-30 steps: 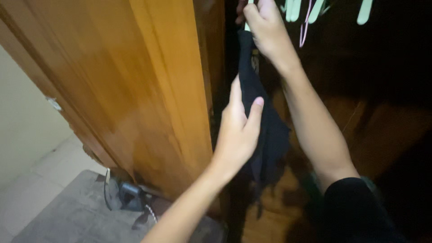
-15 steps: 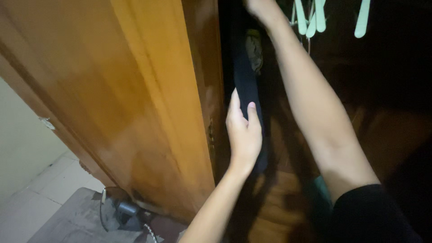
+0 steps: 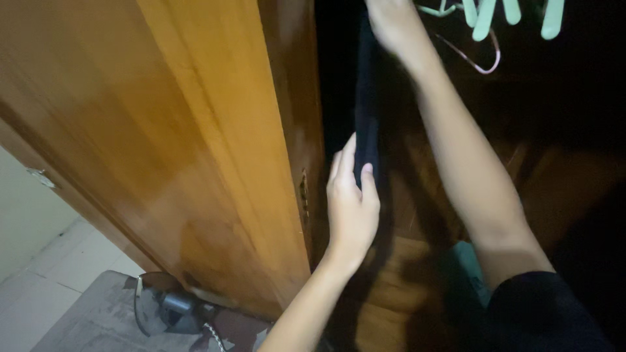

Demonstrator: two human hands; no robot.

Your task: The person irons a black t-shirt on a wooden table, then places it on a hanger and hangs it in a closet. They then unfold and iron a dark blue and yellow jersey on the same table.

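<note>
A dark garment hangs as a narrow strip inside an open wooden wardrobe. My left hand pinches its lower part between thumb and fingers, just right of the wardrobe door's edge. My right hand reaches up to the top edge of the view and holds the garment's top, where it meets a hanger that is mostly out of view. My right forearm slants down to a black sleeve at the lower right.
The orange-brown wardrobe door fills the left half. Pale green hangers and a thin pink hanger hang at the top right. A small fan lies on a grey mat on the floor at lower left.
The garment has been drawn up and straightened from a loose bunch into a narrow strip. My right hand rose toward the top edge; my left hand slid down the cloth.
</note>
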